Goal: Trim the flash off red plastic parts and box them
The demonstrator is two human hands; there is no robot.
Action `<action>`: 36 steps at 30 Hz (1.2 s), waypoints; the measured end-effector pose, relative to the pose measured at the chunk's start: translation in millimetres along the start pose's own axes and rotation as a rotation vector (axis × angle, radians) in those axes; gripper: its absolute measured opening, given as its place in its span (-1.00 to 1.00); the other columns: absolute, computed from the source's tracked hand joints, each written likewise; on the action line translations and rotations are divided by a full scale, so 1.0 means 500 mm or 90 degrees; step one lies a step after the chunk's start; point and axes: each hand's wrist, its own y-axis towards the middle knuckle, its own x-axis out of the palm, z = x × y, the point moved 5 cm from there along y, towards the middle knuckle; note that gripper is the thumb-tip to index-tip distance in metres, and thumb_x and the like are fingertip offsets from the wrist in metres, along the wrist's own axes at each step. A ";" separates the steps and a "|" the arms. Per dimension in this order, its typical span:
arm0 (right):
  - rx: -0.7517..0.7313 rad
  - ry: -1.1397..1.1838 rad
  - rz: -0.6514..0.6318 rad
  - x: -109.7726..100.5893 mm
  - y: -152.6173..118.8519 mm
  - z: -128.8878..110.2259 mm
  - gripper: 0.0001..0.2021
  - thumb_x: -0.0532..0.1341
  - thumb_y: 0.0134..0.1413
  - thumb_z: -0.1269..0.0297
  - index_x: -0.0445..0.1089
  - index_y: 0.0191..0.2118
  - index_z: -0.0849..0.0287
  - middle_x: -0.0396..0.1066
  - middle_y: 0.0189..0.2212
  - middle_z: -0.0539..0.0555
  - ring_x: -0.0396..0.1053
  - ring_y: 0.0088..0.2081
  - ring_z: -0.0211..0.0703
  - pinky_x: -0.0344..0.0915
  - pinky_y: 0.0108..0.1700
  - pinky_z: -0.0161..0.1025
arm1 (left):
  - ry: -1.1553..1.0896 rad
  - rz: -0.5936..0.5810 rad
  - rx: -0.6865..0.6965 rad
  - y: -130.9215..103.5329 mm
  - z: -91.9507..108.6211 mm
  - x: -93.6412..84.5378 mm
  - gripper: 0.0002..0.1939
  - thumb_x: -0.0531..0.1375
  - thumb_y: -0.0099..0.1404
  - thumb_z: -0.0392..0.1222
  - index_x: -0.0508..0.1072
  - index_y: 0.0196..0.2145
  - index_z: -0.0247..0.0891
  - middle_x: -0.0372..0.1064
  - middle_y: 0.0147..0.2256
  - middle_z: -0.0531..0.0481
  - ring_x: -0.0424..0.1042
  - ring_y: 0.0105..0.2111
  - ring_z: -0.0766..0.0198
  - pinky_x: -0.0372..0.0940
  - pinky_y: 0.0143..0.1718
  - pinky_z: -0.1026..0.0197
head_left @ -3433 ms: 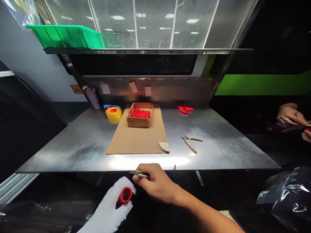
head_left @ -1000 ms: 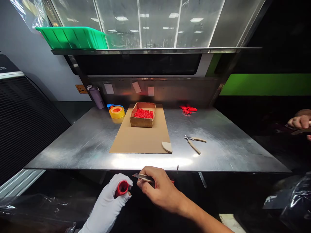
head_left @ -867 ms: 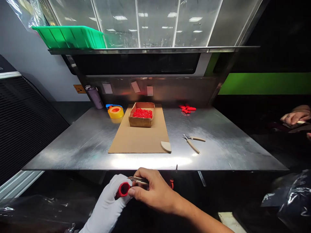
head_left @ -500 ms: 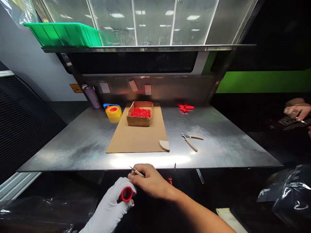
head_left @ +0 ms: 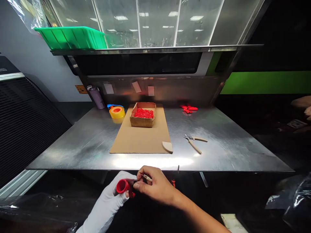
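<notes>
In the head view, below the table's front edge, my left hand [head_left: 107, 200] wears a white glove with a bare fingertip showing. It is closed round a hollow red plastic tube-shaped part [head_left: 129, 191], whose round open end faces up toward me. My bare right hand [head_left: 159, 187] is closed on a slim, pale-handled tool [head_left: 147, 177] that looks like a small knife. Its fingers touch or nearly touch the gloved fingers beside the part. The tool's tip is hidden.
On the metal table [head_left: 80, 142] lies a cardboard sheet [head_left: 136, 142] bearing a box of small red pieces [head_left: 143, 122] and a pale wedge [head_left: 167, 147]. Around it are nippers [head_left: 194, 144], red parts [head_left: 188, 109], yellow tape [head_left: 117, 112] and a bottle [head_left: 97, 97]. A green tray [head_left: 70, 38] sits above.
My left hand has tilted the red part leftward, so more of its side shows. The right hand has shifted slightly right, with the tool's tip turned down toward the part.
</notes>
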 end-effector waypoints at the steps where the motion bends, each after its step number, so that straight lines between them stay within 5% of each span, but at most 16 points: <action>1: -0.027 -0.033 0.011 0.001 -0.001 0.000 -0.87 0.37 0.06 0.31 0.44 -0.29 0.20 0.38 -0.36 -0.04 0.30 -0.32 -0.21 0.13 -0.36 -0.41 | -0.057 0.025 -0.007 0.000 -0.006 -0.002 -0.74 0.30 0.21 0.01 0.54 -0.18 -0.14 0.40 -0.24 -0.01 0.35 -0.18 0.16 0.28 -0.06 0.20; 5: -0.018 -0.046 -0.047 0.024 -0.010 0.018 -0.92 0.36 0.10 0.38 0.48 -0.26 0.18 0.40 -0.40 -0.08 0.31 -0.38 -0.23 0.13 -0.38 -0.41 | -0.320 0.129 0.013 0.005 -0.017 -0.001 -0.61 0.35 0.15 0.05 0.54 -0.07 -0.06 0.44 -0.30 0.02 0.40 -0.23 0.21 0.35 -0.09 0.20; 8: 0.008 -0.088 -0.016 0.033 -0.015 0.025 -0.84 0.43 0.06 0.39 0.42 -0.34 0.19 0.36 -0.46 -0.12 0.28 -0.44 -0.27 0.06 -0.45 -0.42 | -0.442 0.161 -0.029 0.013 -0.023 0.011 -0.53 0.36 0.12 0.08 0.53 -0.04 -0.11 0.45 -0.32 0.00 0.40 -0.26 0.23 0.39 -0.15 0.21; 12: -0.046 -0.377 0.087 0.038 -0.018 0.000 -0.62 0.57 -0.15 0.30 0.34 -0.38 0.20 0.36 -0.44 -0.07 0.29 -0.46 -0.22 -0.03 -0.47 -0.36 | -0.435 0.223 -0.082 0.023 -0.049 0.009 -0.53 0.43 0.02 0.07 0.56 -0.17 -0.24 0.50 -0.20 -0.09 0.41 -0.13 0.15 0.40 -0.09 0.23; 15: -0.075 -0.559 0.056 0.035 -0.012 -0.025 -0.55 0.59 -0.22 0.17 0.36 -0.34 0.19 0.37 -0.38 -0.03 0.33 -0.44 -0.15 -0.03 -0.49 -0.31 | -0.457 0.237 -0.128 0.032 -0.070 0.008 -0.56 0.48 -0.05 0.03 0.54 -0.27 -0.25 0.49 -0.28 -0.04 0.42 -0.21 0.20 0.42 -0.14 0.24; 18: -0.023 -0.647 0.071 -0.032 0.007 -0.040 -0.58 0.57 -0.11 0.19 0.40 -0.18 0.11 0.38 -0.28 -0.06 0.38 -0.32 -0.14 0.13 -0.40 -0.33 | -0.475 0.276 -0.146 0.034 -0.063 0.004 -0.55 0.47 -0.05 0.04 0.52 -0.29 -0.28 0.43 -0.33 0.00 0.40 -0.30 0.26 0.44 -0.25 0.27; 21: 0.088 -0.733 0.202 -0.152 0.033 -0.038 -0.72 0.36 0.21 0.43 0.38 0.00 0.13 0.34 -0.11 0.08 0.39 -0.19 -0.06 0.21 -0.26 -0.31 | -0.467 0.241 -0.168 0.032 -0.037 0.013 -0.63 0.31 0.21 0.06 0.51 -0.23 -0.35 0.33 -0.41 0.01 0.31 -0.46 0.37 0.34 -0.50 0.36; 24: 0.164 -0.767 0.260 -0.240 0.059 -0.012 -0.89 0.26 0.32 0.43 0.42 -0.07 0.29 0.29 -0.08 0.24 0.40 -0.23 0.06 0.21 -0.27 -0.23 | -0.542 0.154 -0.146 0.035 -0.018 0.031 -0.62 0.10 0.40 0.04 0.48 -0.28 -0.38 0.11 -0.54 0.12 0.05 -0.65 0.51 0.06 -0.69 0.44; 27: 0.186 -0.768 0.263 -0.269 0.071 0.013 -0.92 0.30 0.27 0.44 0.42 -0.16 0.33 0.30 -0.15 0.26 0.40 -0.25 0.11 0.20 -0.29 -0.22 | -0.615 0.101 -0.134 0.039 -0.023 0.039 -0.55 -0.01 0.44 0.08 0.42 -0.36 -0.35 0.02 -0.56 0.16 -0.11 -0.69 0.55 -0.12 -0.72 0.43; 31: 0.143 -0.714 0.252 -0.233 0.059 0.005 -0.83 0.25 0.19 0.63 0.35 -0.12 0.34 0.35 -0.27 0.18 0.38 -0.27 0.06 0.18 -0.31 -0.26 | -0.628 0.056 -0.146 0.046 -0.039 0.044 -0.52 -0.04 0.45 0.07 0.34 -0.47 -0.32 0.00 -0.60 0.16 -0.16 -0.70 0.53 -0.18 -0.72 0.40; 36: -0.051 -0.568 0.081 -0.083 0.028 -0.044 -0.79 0.32 0.20 0.55 0.37 -0.13 0.15 0.39 -0.26 -0.05 0.37 -0.25 -0.22 0.22 -0.22 -0.43 | -0.575 0.044 -0.147 0.049 -0.046 0.053 -0.62 0.13 0.37 0.02 0.30 -0.51 -0.28 -0.01 -0.66 0.20 -0.15 -0.73 0.52 -0.13 -0.75 0.40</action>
